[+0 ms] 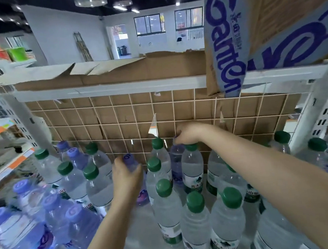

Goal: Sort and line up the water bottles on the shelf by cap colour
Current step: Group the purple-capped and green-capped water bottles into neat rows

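The left hand [126, 175] curls its fingers round the neck of a purple-capped bottle [130, 163] standing mid-shelf. Left of it stand more purple-capped bottles [25, 226], one label reading part of "Ganten" in purple script, with green-capped bottles [72, 178] behind them. To the right a block of green-capped bottles [195, 217] carries white-and-green labels with Chinese characters too small to read. The right hand [187, 133] grips the cap of another purple-tinted bottle [177, 159] against the wire-grid back panel [118, 116]. Above right, a cardboard carton [229, 39] reads "Ganten".
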`<act>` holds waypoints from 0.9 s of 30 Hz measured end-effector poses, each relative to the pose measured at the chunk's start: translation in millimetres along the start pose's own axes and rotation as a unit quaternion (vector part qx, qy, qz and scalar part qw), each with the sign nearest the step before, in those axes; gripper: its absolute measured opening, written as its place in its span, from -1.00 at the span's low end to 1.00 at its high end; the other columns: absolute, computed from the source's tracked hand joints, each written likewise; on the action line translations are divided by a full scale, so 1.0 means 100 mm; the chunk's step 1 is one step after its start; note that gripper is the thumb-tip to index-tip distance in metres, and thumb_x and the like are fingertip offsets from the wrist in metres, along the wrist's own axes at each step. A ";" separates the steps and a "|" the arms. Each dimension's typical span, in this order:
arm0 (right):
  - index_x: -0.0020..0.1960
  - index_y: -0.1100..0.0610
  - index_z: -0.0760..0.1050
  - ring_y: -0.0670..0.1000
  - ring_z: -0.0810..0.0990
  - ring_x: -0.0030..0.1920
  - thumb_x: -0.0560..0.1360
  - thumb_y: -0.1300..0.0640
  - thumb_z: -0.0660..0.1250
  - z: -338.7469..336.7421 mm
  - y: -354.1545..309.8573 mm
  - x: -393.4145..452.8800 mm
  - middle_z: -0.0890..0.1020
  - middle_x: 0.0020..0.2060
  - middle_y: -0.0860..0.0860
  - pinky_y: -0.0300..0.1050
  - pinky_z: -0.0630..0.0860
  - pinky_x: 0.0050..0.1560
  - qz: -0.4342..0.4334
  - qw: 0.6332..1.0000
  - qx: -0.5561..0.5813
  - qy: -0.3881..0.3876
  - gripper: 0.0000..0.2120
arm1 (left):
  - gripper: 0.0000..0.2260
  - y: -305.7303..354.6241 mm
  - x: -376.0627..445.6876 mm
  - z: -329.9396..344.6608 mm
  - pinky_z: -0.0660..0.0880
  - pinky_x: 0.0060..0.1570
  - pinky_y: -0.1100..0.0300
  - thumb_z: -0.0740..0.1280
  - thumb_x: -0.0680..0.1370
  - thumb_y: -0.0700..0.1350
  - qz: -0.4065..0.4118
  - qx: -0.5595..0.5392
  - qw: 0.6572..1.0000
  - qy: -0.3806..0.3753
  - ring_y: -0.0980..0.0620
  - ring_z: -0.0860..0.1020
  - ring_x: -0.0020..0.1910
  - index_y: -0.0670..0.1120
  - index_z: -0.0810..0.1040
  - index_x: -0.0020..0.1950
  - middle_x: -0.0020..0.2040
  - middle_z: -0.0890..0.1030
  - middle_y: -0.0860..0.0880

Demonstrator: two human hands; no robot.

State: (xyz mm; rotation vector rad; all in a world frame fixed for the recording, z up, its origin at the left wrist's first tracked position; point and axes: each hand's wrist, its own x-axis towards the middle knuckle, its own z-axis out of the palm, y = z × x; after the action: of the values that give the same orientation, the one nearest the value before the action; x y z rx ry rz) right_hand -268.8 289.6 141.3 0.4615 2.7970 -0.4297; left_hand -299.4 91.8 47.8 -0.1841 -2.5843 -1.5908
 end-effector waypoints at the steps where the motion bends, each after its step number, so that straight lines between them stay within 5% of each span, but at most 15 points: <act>1: 0.26 0.10 0.42 0.08 0.46 -0.06 0.55 0.02 0.29 0.03 -0.02 0.07 0.46 -0.09 0.07 -0.13 0.37 -0.24 0.009 1.000 -0.006 -0.017 -0.68 | -0.67 -0.03 0.07 0.06 0.38 -0.04 0.10 0.35 0.47 -0.18 -0.017 -0.002 1.000 -0.005 -0.13 0.47 0.06 -0.18 0.39 0.19 0.06 0.48 -0.11; 4: 0.01 0.11 0.37 0.07 0.43 -0.17 0.52 0.10 0.32 0.09 -0.05 0.23 0.46 -0.18 0.05 -0.17 0.34 -0.35 0.031 0.999 0.002 -0.034 -0.84 | -0.66 -0.11 0.20 0.15 0.30 -0.07 0.13 0.37 0.49 -0.16 -0.067 -0.017 0.998 -0.006 -0.10 0.45 0.02 -0.19 0.40 0.23 0.05 0.49 -0.12; 10: -0.24 0.13 0.36 0.04 0.38 -0.28 0.53 0.15 0.30 0.09 -0.10 0.31 0.40 -0.30 0.03 -0.18 0.29 -0.41 0.052 0.996 -0.032 -0.059 -0.79 | -0.82 -0.24 0.24 0.27 0.32 -0.04 0.12 0.33 0.55 -0.08 -0.082 -0.108 0.991 0.017 -0.08 0.49 0.01 -0.08 0.48 0.12 0.03 0.56 -0.09; 15: 0.08 0.17 0.49 0.07 0.51 -0.03 0.56 0.17 0.30 0.07 -0.07 0.22 0.52 -0.02 0.15 -0.21 0.34 -0.27 0.028 0.997 0.072 -0.019 -0.87 | -0.76 -0.10 0.24 0.23 0.38 0.06 0.09 0.32 0.56 -0.10 -0.076 -0.167 0.982 0.036 -0.07 0.51 0.06 -0.13 0.50 0.20 0.09 0.57 -0.08; 19: -0.07 0.10 0.47 -0.02 0.49 -0.20 0.50 0.13 0.39 -0.03 -0.01 0.06 0.52 -0.16 0.02 -0.21 0.38 -0.25 0.014 0.963 0.247 0.103 -0.90 | -0.93 0.22 0.26 0.08 0.48 0.06 0.05 0.37 0.53 -0.05 0.024 -0.215 0.975 0.042 -0.02 0.56 -0.02 0.02 0.52 -0.03 0.00 0.61 -0.06; 22: 0.13 0.15 0.45 -0.03 0.51 -0.17 0.50 0.11 0.39 -0.18 -0.01 -0.14 0.50 -0.15 -0.01 -0.24 0.36 -0.30 -0.022 0.923 0.330 0.199 -0.74 | -0.89 0.52 0.25 -0.06 0.48 0.01 -0.07 0.39 0.49 -0.01 0.096 -0.221 0.966 0.089 0.02 0.49 -0.13 0.11 0.48 -0.19 -0.07 0.59 -0.13; 27: 0.07 0.06 0.44 -0.10 0.52 -0.13 0.51 -0.04 0.36 -0.47 0.02 -0.60 0.52 -0.13 -0.09 -0.28 0.40 -0.19 -0.069 0.857 0.309 0.408 -0.76 | -0.79 1.06 0.07 -0.26 0.43 0.02 -0.22 0.37 0.44 0.12 0.218 -0.195 0.940 0.175 -0.26 0.49 -0.04 0.01 0.49 -0.10 -0.11 0.54 -0.13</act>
State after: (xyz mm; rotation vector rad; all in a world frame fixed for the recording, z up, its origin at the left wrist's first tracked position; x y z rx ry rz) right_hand -223.8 291.1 202.9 0.7035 3.4490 -1.5031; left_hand -289.7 116.7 154.0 -0.4263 -1.7913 -1.7437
